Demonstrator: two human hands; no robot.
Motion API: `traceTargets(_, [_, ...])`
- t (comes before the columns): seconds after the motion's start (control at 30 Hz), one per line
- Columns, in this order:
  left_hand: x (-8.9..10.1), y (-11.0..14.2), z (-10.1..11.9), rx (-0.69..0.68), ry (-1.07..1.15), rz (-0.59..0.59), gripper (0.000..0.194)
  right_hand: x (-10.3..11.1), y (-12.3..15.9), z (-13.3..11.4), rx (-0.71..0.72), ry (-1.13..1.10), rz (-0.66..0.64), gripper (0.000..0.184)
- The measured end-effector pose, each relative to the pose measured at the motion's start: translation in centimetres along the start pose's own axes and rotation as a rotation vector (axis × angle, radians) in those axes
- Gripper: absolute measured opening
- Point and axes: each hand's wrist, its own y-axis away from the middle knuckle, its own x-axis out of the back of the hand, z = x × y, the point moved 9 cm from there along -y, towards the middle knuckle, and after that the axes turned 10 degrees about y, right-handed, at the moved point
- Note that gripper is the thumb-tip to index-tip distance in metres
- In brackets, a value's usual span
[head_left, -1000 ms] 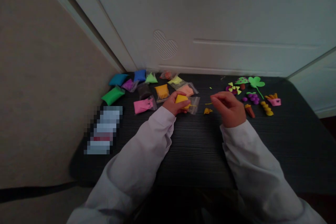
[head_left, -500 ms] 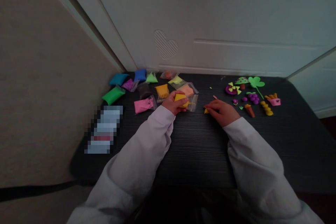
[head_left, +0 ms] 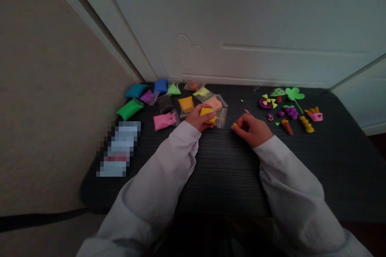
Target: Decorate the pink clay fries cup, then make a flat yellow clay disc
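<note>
My left hand (head_left: 199, 118) is closed round a clear bag of yellow clay (head_left: 206, 115). The bag's mouth points right, and a thin yellow strand sticks out toward it. To the right, my right hand (head_left: 252, 129) pinches a small piece of yellow clay (head_left: 235, 124) between thumb and fingertips, low over the dark table (head_left: 224, 164). Most of that piece is hidden by the fingers. Just behind this hand lies a small pink tool or strip (head_left: 247, 112), partly covered, its kind unclear.
Bags of coloured clay lie at the back left, among them pink (head_left: 164, 121), orange (head_left: 186, 105) and green (head_left: 130, 109). A blurred phone-like object (head_left: 120, 148) rests at the left edge. Clay figures stand at right: purple grapes (head_left: 291, 113), a green clover (head_left: 294, 94), a pink cup (head_left: 315, 117).
My right hand came down and left to the yellow piece on the table and now pinches it. My left hand has barely moved with the bag.
</note>
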Motion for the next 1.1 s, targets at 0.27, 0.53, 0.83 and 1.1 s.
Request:
traceTargets(0.27, [0.0,0.0,0.1,-0.003,0.013,-0.001,0.043,0.0,0.0,-0.9,0.017,-0.033,-0.025,0.025])
traceTargets(0.53, [0.2,-0.1,0.0,0.017,0.009,0.010,0.039,0.7,0.0,-0.7,0.053,-0.125,0.056,0.018])
traceTargets(0.83, [0.2,0.0,0.0,0.016,0.027,0.006,0.040,-0.3,0.0,-0.4,-0.012,-0.164,-0.009,0.024])
traceTargets(1.1, [0.4,0.0,-0.1,0.016,0.023,0.013,0.040,2.2,0.0,-1.9,0.176,-0.067,0.200,0.024])
